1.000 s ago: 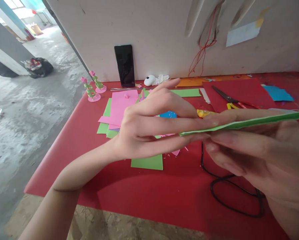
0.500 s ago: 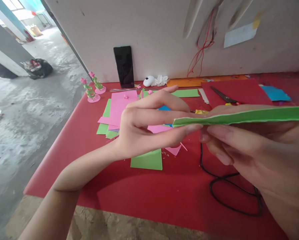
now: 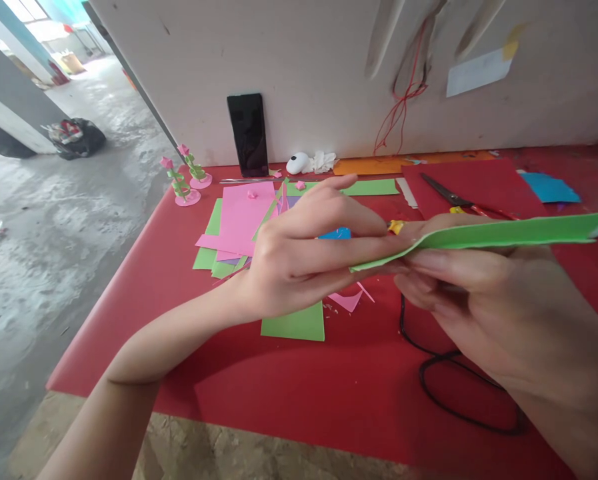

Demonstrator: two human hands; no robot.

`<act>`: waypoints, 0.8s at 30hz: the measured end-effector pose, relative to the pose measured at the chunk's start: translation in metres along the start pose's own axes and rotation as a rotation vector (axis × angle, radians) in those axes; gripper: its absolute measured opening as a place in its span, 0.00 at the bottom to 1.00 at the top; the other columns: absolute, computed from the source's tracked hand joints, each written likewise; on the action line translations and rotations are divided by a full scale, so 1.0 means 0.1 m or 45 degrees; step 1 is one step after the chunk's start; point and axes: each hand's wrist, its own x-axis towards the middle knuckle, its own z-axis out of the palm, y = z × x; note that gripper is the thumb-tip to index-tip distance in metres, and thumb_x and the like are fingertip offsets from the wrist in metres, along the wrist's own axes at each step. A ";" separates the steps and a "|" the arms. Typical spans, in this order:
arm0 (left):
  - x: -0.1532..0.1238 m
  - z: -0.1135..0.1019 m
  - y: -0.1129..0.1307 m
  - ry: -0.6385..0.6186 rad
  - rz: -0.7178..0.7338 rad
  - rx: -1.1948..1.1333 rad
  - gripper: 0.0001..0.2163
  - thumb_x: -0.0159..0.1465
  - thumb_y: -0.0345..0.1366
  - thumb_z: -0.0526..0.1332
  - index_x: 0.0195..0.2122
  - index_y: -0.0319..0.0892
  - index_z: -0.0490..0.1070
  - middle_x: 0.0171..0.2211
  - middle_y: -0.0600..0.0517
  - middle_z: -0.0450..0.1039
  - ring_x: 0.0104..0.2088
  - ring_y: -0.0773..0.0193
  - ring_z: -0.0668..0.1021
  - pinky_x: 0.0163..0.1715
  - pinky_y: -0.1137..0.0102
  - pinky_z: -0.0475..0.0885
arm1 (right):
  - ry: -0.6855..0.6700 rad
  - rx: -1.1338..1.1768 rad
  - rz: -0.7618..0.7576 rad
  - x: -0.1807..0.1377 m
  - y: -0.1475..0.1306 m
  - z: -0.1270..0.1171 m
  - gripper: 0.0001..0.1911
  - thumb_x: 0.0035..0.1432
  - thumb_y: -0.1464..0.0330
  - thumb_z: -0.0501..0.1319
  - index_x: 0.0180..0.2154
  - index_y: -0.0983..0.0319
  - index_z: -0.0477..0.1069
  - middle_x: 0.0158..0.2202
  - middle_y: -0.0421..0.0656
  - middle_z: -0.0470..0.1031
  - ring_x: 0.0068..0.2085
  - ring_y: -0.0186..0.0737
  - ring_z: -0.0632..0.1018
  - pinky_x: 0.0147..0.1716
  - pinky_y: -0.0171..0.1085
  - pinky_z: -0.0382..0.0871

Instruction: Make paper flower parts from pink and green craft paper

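Observation:
A long green paper strip (image 3: 499, 233) is held up in front of me above the red table, its left end curving downward. My right hand (image 3: 473, 287) pinches it near the left part, thumb on the near side. At that left end, the fingers of my left hand (image 3: 299, 253) press on the strip, and its thumb tip is hidden. The strip's right end sticks out free past my right hand. Beneath my left hand lie a green paper piece (image 3: 293, 325) and a pink scrap (image 3: 347, 301).
Pink paper sheets (image 3: 246, 217) lie behind my left hand. Two paper flowers (image 3: 179, 183) stand at the left edge. A phone (image 3: 249, 133) leans on the back panel. Scissors (image 3: 449, 193) rest on dark red paper (image 3: 509, 180). A black cord (image 3: 429, 393) loops below my right hand.
My right hand has shifted left along with the strip, bringing its right end into view. The strip's left end now bends down, and my left thumb has slid further under it.

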 end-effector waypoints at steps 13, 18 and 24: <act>0.05 0.00 -0.12 0.125 0.069 -0.094 0.01 0.61 0.35 0.64 0.32 0.49 0.75 0.27 0.61 0.76 0.27 0.73 0.79 0.50 0.67 0.78 | -0.253 0.353 0.187 -0.01 0.00 -0.04 0.08 0.53 0.67 0.64 0.22 0.55 0.73 0.14 0.34 0.59 0.17 0.26 0.60 0.16 0.32 0.56; 0.06 0.00 -0.03 0.205 -0.052 -0.176 0.03 0.62 0.33 0.63 0.30 0.44 0.75 0.26 0.58 0.77 0.27 0.72 0.79 0.50 0.65 0.79 | -0.118 0.210 0.112 -0.05 -0.01 -0.03 0.08 0.52 0.64 0.66 0.22 0.56 0.73 0.14 0.34 0.59 0.17 0.27 0.61 0.17 0.32 0.61; 0.05 0.00 0.01 0.172 -0.158 -0.184 0.05 0.62 0.33 0.62 0.30 0.47 0.75 0.27 0.60 0.77 0.28 0.72 0.79 0.50 0.63 0.80 | 0.021 0.107 0.083 -0.06 0.00 0.00 0.06 0.51 0.61 0.67 0.26 0.54 0.76 0.14 0.35 0.60 0.16 0.28 0.60 0.12 0.32 0.54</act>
